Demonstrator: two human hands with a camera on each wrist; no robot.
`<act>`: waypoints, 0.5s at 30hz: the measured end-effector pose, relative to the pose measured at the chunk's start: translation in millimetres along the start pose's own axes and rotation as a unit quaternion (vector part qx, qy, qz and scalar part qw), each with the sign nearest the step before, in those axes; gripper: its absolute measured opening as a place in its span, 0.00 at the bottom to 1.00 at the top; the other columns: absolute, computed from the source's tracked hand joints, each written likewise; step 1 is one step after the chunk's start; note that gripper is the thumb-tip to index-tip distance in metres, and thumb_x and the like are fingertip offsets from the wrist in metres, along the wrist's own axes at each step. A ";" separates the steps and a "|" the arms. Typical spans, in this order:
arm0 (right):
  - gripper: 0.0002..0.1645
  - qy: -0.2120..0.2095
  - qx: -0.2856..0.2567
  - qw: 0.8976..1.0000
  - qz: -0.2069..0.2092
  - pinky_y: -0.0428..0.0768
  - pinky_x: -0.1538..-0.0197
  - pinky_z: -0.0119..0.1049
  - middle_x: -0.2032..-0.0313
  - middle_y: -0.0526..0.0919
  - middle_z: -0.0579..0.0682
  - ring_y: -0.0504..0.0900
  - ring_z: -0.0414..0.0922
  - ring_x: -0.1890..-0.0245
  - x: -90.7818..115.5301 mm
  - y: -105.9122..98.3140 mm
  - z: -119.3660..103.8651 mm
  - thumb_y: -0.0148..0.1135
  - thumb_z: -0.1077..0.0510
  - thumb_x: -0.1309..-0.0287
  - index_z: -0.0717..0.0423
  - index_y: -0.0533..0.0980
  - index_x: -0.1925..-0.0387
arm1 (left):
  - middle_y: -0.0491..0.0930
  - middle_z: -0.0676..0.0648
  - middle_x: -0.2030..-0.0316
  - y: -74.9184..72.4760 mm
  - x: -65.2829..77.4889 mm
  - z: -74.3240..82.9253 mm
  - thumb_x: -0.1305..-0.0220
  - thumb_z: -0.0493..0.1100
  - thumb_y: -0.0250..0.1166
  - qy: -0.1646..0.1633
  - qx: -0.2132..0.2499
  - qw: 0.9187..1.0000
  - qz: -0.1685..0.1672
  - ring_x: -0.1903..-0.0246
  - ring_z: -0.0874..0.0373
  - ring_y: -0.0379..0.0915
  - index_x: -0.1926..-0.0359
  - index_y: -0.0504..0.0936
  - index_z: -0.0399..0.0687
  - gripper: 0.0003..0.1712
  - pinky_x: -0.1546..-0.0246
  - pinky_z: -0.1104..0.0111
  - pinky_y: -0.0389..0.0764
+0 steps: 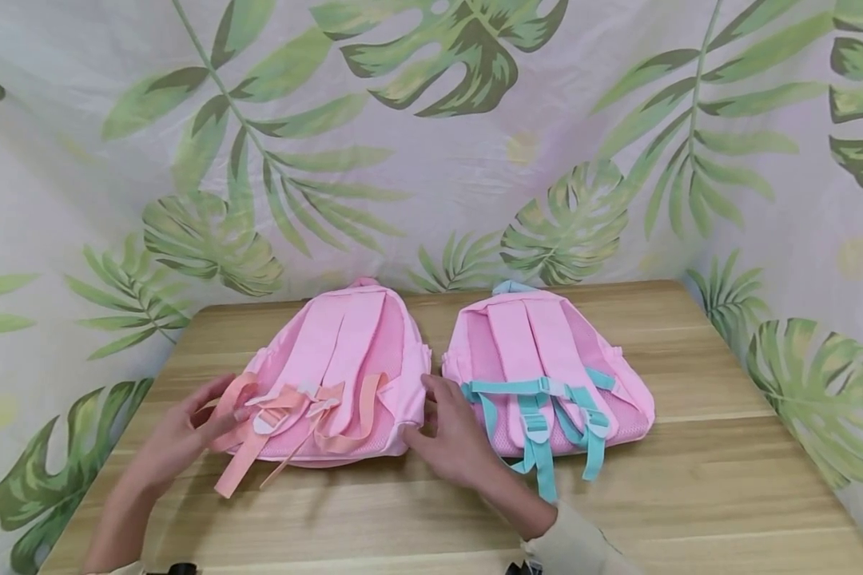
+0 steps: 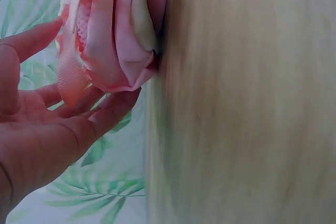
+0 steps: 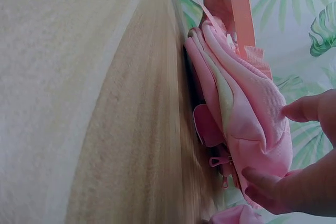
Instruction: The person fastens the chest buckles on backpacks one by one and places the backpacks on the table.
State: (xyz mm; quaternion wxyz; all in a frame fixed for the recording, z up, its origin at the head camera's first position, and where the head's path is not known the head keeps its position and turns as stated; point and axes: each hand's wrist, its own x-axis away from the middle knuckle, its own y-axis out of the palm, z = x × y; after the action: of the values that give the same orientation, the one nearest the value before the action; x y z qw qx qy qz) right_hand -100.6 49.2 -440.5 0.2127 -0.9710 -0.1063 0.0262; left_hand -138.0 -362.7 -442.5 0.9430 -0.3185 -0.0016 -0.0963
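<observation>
A pink backpack [image 1: 315, 331] with peach straps [image 1: 239, 467] lies back panel up on the wooden table. My left hand [image 1: 180, 431] holds its near left corner, thumb above by a peach strap and fingers at the side. In the left wrist view the fingertips [image 2: 128, 98] touch the fabric. Against the right side, my right hand [image 1: 455, 435] grips the near corner. The right wrist view has its thumb on the panel and its fingers lower, beside the zip pulls [image 3: 219, 161]. The bag's front face is hidden underneath.
Close by on the right, a second pink backpack [image 1: 539, 319] with teal straps [image 1: 539, 431] lies back panel up. The wooden table [image 1: 719, 479] ends at the back against a leaf-printed cloth [image 1: 446, 176].
</observation>
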 end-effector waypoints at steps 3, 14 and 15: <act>0.47 0.006 0.001 1.000 -0.004 0.84 0.34 0.48 0.26 0.68 0.61 0.79 0.56 0.32 -0.2 -0.9 1.3 0.71 0.55 0.33 0.61 0.61 0.20 | 0.65 0.32 0.25 1.6 -2.0 -4.5 0.23 0.45 0.66 0.006 0.021 1.000 -0.007 0.45 0.86 0.69 0.17 0.58 0.37 0.42 0.51 0.80 0.81; 0.47 0.012 0.042 0.999 -0.020 0.83 0.37 0.48 0.28 0.70 0.65 0.78 0.52 0.38 4.0 -5.1 10.8 0.67 0.57 0.35 0.67 0.60 0.20 | 0.66 0.33 0.26 7.4 -2.1 -0.7 0.26 0.44 0.70 -0.011 0.029 0.999 -0.034 0.46 0.82 0.72 0.18 0.61 0.38 0.43 0.53 0.74 0.85; 0.47 0.009 0.050 0.999 -0.018 0.81 0.36 0.49 0.28 0.71 0.65 0.77 0.52 0.39 4.1 -5.8 11.4 0.66 0.57 0.35 0.67 0.60 0.20 | 0.65 0.33 0.26 8.0 -2.2 0.2 0.26 0.44 0.70 -0.015 0.029 0.999 -0.036 0.46 0.80 0.73 0.18 0.61 0.39 0.43 0.53 0.74 0.85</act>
State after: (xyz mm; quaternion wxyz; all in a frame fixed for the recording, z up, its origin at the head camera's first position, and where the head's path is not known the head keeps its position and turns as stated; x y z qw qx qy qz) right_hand -98.9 59.9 -448.5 0.2627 -0.9572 -0.1203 0.0185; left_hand -138.6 -355.9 -447.3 0.9477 -0.2922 -0.0298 -0.1252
